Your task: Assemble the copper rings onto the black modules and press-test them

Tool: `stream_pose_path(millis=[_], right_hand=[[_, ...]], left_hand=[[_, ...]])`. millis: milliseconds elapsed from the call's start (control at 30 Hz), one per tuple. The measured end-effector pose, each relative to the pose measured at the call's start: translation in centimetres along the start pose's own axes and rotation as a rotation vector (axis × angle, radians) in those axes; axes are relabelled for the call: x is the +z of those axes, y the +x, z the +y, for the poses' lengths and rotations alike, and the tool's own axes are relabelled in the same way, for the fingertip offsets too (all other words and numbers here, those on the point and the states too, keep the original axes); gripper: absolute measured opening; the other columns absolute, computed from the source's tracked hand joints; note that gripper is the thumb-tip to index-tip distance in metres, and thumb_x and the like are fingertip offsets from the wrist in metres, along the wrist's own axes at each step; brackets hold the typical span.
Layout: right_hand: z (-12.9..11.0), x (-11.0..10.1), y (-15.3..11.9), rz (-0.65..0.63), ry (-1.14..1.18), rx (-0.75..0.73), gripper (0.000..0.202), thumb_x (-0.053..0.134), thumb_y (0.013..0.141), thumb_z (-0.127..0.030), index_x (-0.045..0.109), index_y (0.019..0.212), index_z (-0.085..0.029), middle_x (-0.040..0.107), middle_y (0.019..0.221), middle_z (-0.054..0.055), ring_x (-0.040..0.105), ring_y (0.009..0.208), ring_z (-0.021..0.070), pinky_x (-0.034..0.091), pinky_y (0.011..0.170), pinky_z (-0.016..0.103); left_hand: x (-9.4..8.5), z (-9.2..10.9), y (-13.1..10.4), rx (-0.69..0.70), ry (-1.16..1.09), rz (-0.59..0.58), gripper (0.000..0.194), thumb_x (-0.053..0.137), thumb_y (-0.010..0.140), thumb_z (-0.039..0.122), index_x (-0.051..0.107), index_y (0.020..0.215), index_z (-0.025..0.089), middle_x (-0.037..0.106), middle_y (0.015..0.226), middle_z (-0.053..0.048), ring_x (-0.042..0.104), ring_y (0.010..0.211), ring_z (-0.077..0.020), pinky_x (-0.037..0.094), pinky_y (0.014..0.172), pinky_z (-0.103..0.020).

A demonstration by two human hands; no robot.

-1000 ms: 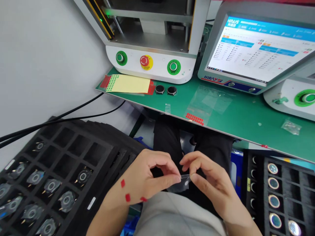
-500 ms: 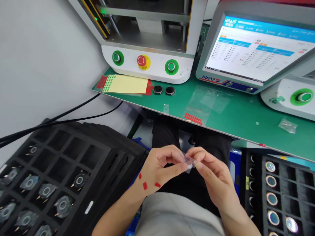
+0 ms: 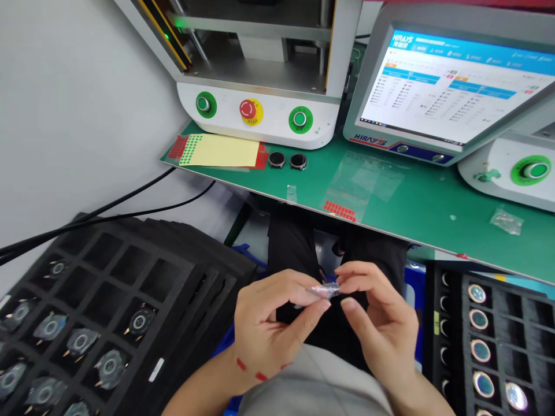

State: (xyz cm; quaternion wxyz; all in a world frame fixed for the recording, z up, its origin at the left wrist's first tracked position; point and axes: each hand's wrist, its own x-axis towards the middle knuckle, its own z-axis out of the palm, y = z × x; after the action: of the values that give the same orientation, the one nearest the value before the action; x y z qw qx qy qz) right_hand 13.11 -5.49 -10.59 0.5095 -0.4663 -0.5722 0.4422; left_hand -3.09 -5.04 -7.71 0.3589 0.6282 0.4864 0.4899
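Two hands | left hand (image 3: 269,320) and right hand (image 3: 381,323) pinch clear film (image 3: 323,290) | long axis left-right

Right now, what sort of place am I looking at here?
Most likely an electronics assembly station in a factory. A press machine with green start buttons and a red stop button sits on a green mat beside a monitor, and black trays hold rows of small round parts.
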Motion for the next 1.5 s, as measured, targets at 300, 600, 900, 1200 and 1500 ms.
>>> stream_pose_path(millis=[300, 600, 900, 1200, 1500], right_hand=[[-0.8, 0.2, 0.2, -0.004, 0.029, 0.021, 0.009, 0.067, 0.084, -0.012, 0.067, 0.082, -0.02, 0.068, 0.092, 0.005, 0.066, 0.081, 0.0161, 0.057, 0.074, 0.03], [-0.5, -1.3, 0.8, -0.357, 0.223, 0.27, 0.014, 0.068, 0.087, -0.028, 0.067, 0.076, -0.019, 0.071, 0.095, 0.006, 0.067, 0.084, 0.0176, 0.057, 0.078, 0.035], [-0.2, -2.5, 1.8, -0.554, 0.129, 0.132, 0.008, 0.065, 0.089, -0.018, 0.064, 0.082, -0.021, 0.068, 0.105, 0.003, 0.066, 0.093, 0.0153, 0.054, 0.084, 0.033], [0.4, -3.2, 2.2, -0.383, 0.054, -0.034, 0.006, 0.067, 0.086, -0.015, 0.067, 0.085, -0.021, 0.069, 0.105, 0.004, 0.066, 0.092, 0.0168, 0.054, 0.083, 0.032], [0.2, -0.2, 0.7, -0.167, 0.117, 0.115, 0.013, 0.073, 0.082, -0.016, 0.072, 0.089, -0.027, 0.069, 0.104, -0.001, 0.065, 0.094, 0.0131, 0.053, 0.087, 0.025]], left_hand=[[0.3, -0.1, 0.0, 0.061, -0.032, -0.063, 0.016, 0.069, 0.078, 0.003, 0.067, 0.078, 0.019, 0.075, 0.08, -0.001, 0.072, 0.068, -0.0141, 0.061, 0.066, -0.024], [-1.2, -1.0, 0.6, -0.304, -0.378, -0.29, 0.018, 0.073, 0.081, 0.024, 0.069, 0.065, 0.018, 0.075, 0.071, -0.008, 0.069, 0.061, -0.0168, 0.06, 0.063, -0.029], [-1.5, -1.7, 0.4, -0.503, -0.471, -0.387, 0.011, 0.074, 0.077, 0.017, 0.072, 0.066, 0.017, 0.075, 0.069, -0.005, 0.07, 0.064, -0.0151, 0.058, 0.063, -0.024], [-1.5, -1.5, 0.2, -0.265, -0.302, -0.144, 0.014, 0.069, 0.079, 0.007, 0.073, 0.072, 0.018, 0.075, 0.071, -0.002, 0.071, 0.066, -0.0132, 0.057, 0.063, -0.02], [-0.7, -1.1, 0.2, -0.074, -0.098, -0.029, 0.019, 0.068, 0.078, 0.0, 0.069, 0.076, 0.019, 0.075, 0.078, 0.003, 0.071, 0.069, -0.0095, 0.056, 0.067, -0.015]])
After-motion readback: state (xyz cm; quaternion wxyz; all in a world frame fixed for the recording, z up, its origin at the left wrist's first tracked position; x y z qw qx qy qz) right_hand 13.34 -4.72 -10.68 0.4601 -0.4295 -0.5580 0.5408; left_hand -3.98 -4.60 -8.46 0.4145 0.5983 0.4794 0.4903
